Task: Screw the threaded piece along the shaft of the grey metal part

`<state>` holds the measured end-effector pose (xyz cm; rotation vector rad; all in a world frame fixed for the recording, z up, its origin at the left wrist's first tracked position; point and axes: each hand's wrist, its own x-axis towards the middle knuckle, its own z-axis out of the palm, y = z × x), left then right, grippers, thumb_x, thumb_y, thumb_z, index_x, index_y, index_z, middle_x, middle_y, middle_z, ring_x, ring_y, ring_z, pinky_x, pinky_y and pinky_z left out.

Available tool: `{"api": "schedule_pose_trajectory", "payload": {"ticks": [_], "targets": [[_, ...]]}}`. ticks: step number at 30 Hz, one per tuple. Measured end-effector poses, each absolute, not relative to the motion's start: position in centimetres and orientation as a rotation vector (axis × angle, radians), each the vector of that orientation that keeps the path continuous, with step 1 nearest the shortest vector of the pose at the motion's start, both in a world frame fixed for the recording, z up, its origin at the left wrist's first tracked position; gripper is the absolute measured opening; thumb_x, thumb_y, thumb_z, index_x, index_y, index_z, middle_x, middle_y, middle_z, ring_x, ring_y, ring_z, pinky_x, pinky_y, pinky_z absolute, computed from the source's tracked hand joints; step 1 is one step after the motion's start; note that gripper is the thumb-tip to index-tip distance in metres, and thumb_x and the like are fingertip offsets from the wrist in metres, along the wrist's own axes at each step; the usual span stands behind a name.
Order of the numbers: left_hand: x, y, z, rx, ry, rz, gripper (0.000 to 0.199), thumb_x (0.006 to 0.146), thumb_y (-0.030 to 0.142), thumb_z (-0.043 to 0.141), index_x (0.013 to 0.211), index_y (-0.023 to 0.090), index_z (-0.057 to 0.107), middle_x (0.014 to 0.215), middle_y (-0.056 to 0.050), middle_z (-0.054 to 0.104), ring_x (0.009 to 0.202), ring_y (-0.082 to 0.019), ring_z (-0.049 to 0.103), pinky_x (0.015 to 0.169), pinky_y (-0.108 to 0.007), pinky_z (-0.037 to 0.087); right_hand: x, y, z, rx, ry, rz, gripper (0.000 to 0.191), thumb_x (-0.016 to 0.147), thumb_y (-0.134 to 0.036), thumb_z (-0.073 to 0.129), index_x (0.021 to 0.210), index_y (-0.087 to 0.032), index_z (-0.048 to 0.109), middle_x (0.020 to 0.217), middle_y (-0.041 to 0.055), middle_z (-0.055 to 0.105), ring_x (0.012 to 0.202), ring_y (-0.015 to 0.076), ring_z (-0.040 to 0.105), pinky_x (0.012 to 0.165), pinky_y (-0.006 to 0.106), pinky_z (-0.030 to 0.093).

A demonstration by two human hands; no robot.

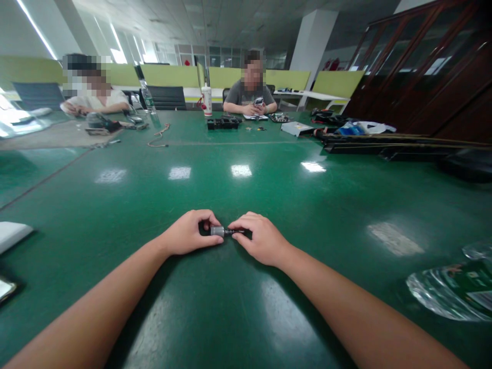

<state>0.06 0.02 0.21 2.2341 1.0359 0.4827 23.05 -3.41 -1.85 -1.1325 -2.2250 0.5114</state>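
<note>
A small silver-grey cylinder (217, 231) with a thin dark, ridged shaft (229, 232) lies level between my hands, low over the green table; it looks like a small motor. My left hand (192, 231) is closed round the cylinder, thumb on the near side and fingers on the far side. From the right, my right hand (259, 237) pinches the shaft's far end between thumb and index finger. What else its curled fingers may hold is hidden. A narrow gap separates the two hands.
The green table (326, 215) spreads all around. A clear bottle (453, 289) lies near right; a white object (13, 236) sits at left. Across the table are a black tray (224, 123), a white bottle (207, 100), dark bars (357, 143) and two seated people, one holding a phone (259, 101).
</note>
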Motion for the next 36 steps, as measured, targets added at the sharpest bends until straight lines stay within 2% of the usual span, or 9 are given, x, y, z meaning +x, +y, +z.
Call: {"api": "schedule_pose_trajectory", "payload": {"ticks": [10, 20, 36], "targets": [[0.06, 0.04, 0.22, 2.267, 1.024, 0.495, 0.025, 0.078, 0.040, 0.072, 0.089, 0.018, 0.068, 0.081, -0.001, 0.067, 0.073, -0.016, 0.060, 0.067, -0.026, 0.044, 22.94, -3.54, -1.71, -1.123, -2.250, 0.512, 0.022, 0.083, -0.017, 0.070, 0.105, -0.021, 0.071, 0.099, 0.0044, 0.071, 0.094, 0.0198, 0.059, 0.086, 0.036, 0.044], [0.09, 0.05, 0.18, 2.294, 1.022, 0.488, 0.027, 0.079, 0.042, 0.072, 0.091, 0.018, 0.069, 0.082, -0.001, 0.068, 0.073, -0.016, 0.059, 0.066, -0.025, 0.043, 22.85, -3.40, -1.66, -1.144, -2.255, 0.515, 0.014, 0.085, -0.017, 0.069, 0.099, -0.021, 0.072, 0.095, 0.0039, 0.070, 0.092, 0.0188, 0.059, 0.083, 0.034, 0.044], [-0.03, 0.15, 0.11, 2.304, 1.037, 0.463, 0.026, 0.081, 0.042, 0.071, 0.091, 0.018, 0.069, 0.080, -0.001, 0.067, 0.073, -0.017, 0.060, 0.067, -0.026, 0.042, 22.99, -3.37, -1.63, -1.169, -2.239, 0.518, 0.015, 0.082, -0.016, 0.072, 0.096, -0.020, 0.071, 0.094, 0.0033, 0.069, 0.089, 0.0179, 0.058, 0.082, 0.033, 0.044]]}}
